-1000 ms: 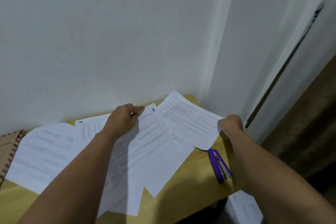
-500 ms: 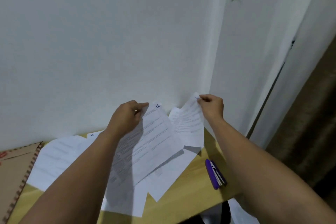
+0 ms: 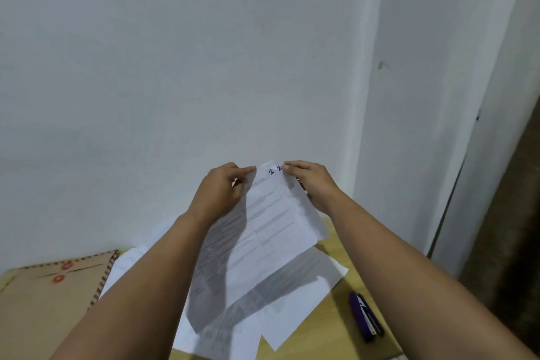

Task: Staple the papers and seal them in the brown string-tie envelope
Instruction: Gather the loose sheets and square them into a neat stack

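Note:
I hold two printed sheets up off the table, close to the wall. My left hand (image 3: 217, 194) pinches the top corner of the sheet marked 1 (image 3: 257, 231). My right hand (image 3: 312, 184) pinches the top of the sheet marked 2 (image 3: 295, 199), which lies just behind and to the right of the first. More loose papers (image 3: 295, 298) lie flat on the wooden table under them. The brown string-tie envelope (image 3: 49, 301), with two red discs on its flap, lies at the left. A purple stapler (image 3: 365, 318) rests near the table's right edge.
The wooden table (image 3: 327, 327) stands against a white wall in a corner. Its right edge drops off just past the stapler, beside a white door frame (image 3: 455, 184) and a dark floor area.
My right hand has carried the sheet marked 2 up and leftward until it sits against the sheet marked 1 in my left hand. Both hands have risen, and the view has tilted up.

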`<state>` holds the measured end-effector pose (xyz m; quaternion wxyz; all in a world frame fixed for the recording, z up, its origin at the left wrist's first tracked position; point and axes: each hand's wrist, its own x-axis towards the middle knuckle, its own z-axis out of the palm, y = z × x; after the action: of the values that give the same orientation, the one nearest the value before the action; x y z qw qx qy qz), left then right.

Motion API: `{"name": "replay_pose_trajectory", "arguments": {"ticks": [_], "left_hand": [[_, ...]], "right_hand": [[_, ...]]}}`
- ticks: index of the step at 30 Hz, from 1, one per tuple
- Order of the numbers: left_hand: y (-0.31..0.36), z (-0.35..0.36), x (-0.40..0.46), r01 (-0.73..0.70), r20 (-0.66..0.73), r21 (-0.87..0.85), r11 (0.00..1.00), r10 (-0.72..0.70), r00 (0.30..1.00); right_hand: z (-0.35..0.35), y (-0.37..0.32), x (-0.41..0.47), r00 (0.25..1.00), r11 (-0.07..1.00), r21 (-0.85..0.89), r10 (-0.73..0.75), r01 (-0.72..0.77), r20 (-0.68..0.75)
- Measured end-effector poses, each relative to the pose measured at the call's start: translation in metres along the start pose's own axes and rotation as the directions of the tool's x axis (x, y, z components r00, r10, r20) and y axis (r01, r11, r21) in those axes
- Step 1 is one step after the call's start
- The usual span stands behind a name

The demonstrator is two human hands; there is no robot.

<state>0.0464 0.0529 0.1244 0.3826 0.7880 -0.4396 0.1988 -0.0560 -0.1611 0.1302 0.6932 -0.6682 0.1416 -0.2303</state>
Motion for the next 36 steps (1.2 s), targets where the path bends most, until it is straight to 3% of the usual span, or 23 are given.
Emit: {"name": "replay_pose_trajectory", "arguments": {"ticks": [11, 22, 29, 36], "left_hand": [[0.007, -0.010, -0.004, 0.051, -0.088, 0.011, 0.999, -0.050, 0.995], [0.000, -0.006, -0.007, 0.096, -0.076, -0.057, 0.994, -0.100, 0.992], [-0.007, -0.001, -0.007, 0.117, -0.073, -0.027, 0.993, -0.119, 0.990], [-0.010, 0.003, -0.012, 0.143, -0.055, -0.023, 0.989, -0.144, 0.988]], "right_hand": [[0.025, -0.008, -0.009, 0.982, 0.975, 0.201, 0.057, -0.093, 0.180], [0.033, -0.006, -0.018, 0.970, 0.976, 0.174, 0.088, -0.130, 0.227], [0.037, -0.004, -0.022, 0.973, 0.989, 0.130, 0.044, -0.075, 0.225], [0.037, 0.005, -0.024, 0.988, 0.992, -0.059, -0.100, 0.107, 0.118]]}}
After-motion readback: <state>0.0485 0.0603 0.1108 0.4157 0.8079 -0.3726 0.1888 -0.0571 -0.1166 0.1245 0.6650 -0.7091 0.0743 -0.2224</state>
